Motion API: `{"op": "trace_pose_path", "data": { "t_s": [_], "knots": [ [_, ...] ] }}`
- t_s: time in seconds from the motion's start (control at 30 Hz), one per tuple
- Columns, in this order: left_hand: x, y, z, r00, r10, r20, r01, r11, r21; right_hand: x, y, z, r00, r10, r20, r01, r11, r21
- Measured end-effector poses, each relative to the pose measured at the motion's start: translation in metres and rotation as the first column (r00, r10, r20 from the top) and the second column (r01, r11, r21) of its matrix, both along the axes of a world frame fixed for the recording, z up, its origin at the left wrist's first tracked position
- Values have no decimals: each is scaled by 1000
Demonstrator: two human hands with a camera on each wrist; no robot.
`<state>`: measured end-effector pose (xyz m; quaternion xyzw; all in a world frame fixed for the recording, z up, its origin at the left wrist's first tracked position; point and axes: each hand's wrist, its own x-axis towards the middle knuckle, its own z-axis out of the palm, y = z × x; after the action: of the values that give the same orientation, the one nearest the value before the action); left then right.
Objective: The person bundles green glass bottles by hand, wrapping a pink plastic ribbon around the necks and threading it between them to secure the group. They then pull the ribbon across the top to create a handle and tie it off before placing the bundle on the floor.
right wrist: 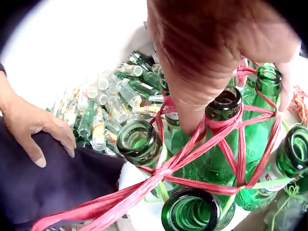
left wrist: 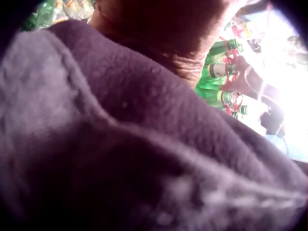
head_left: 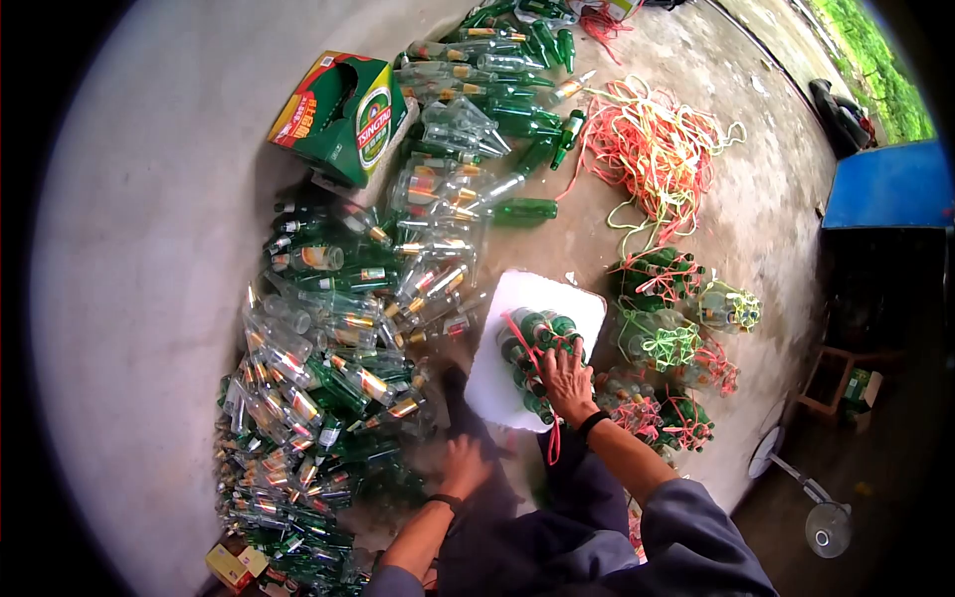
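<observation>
A bundle of green glass bottles [head_left: 527, 343], laced together around the necks with red cord [right wrist: 175, 166], stands on a white foam block [head_left: 492, 383]. My right hand [head_left: 567, 383] is over the bundle. In the right wrist view its thumb reaches down beside a bottle neck [right wrist: 224, 103] behind the cord, and its fingers come down on the far side, gripping the necks. A loose tail of cord trails toward me. My left hand [right wrist: 38, 127] rests with relaxed fingers on my dark trousers [right wrist: 57, 180]; in the left wrist view a sleeve covers most of the picture.
Loose green and clear bottles [head_left: 328, 368] are heaped along the wall on the left. A green Tsingtao carton [head_left: 348, 119] sits above them. Tangled red and yellow cord [head_left: 652, 149] lies ahead; more tied bundles [head_left: 662, 338] stand to the right. A fan [head_left: 826, 527] is at lower right.
</observation>
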<state>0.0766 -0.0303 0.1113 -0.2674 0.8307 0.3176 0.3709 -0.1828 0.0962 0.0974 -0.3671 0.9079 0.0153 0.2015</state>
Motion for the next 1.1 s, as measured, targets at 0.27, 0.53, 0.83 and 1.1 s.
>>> {"op": "trace_pose_path", "data": {
  "t_s": [0.27,0.53,0.83,1.1],
  "knots": [
    [7,-6,-17,999,27,-39,-27,1000,-15,-5,-1,10,997,47,-60,-46,999,7],
    [-9,9,-15,996,93,15,-92,994,-61,-6,7,1,996,79,-39,-81,995,-50],
    [20,18,-31,976,78,-204,-99,991,-92,-7,10,0,996,81,-27,-84,989,-118],
    [-21,16,-28,965,190,-183,-215,968,-132,-11,9,2,992,122,-39,-124,990,-61]
  ]
}}
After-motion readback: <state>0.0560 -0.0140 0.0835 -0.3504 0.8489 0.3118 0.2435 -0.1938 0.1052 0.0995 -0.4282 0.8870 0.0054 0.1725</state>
